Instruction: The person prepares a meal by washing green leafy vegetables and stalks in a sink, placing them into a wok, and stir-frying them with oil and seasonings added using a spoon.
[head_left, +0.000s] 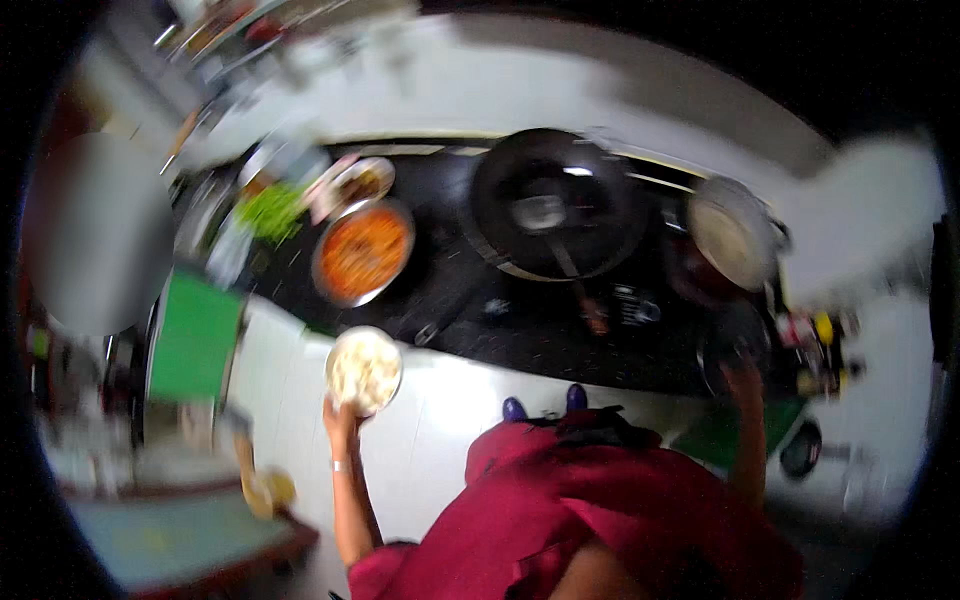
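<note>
My left hand (345, 420) grips the near rim of a round bowl of pale, chunky food (365, 369), held out over the floor just before the dark counter. At the right, my right hand (742, 375) is at a round, dark lid or pan (731, 341); blur hides how its fingers lie. Above the left bowl, a metal bowl of orange-red food (365, 253) sits on the counter. A large black wok (517, 169) stands at the middle back, with a metal ladle (540, 213) resting in it, its wooden handle over the near rim.
Green leafy herbs (271, 214) and a small dish of brown food (364, 182) lie at the back left. A pot with pale contents (729, 232) stands at the right rear. Bottles (821, 337) stand beyond the counter's right end. Another person's arm (251, 465) shows at lower left.
</note>
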